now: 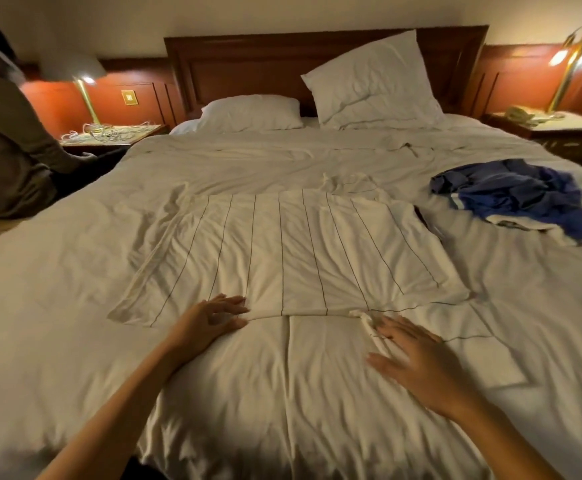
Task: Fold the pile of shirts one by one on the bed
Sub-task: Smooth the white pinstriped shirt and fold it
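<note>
A white shirt with thin dark stripes (pixel 282 251) lies spread flat at the centre of the bed (pixel 75 271), its lower hem towards the viewer. The left hand (pixel 213 317) rests at that hem, its fingers (pixel 234 303) loosely extended and touching the cloth, gripping nothing. The right hand (pixel 417 362) lies palm down on the duvet just below the hem, its fingers (pixel 400 327) straight and spread beside a small rolled white strip (pixel 369 323). A crumpled heap of blue garments (pixel 514 195) sits on the right side of the bed, apart from the striped shirt. Two pillows (pixel 372 81) lie by the wooden headboard (pixel 248 67); a second person (pixel 5 133) is at the far left.
</note>
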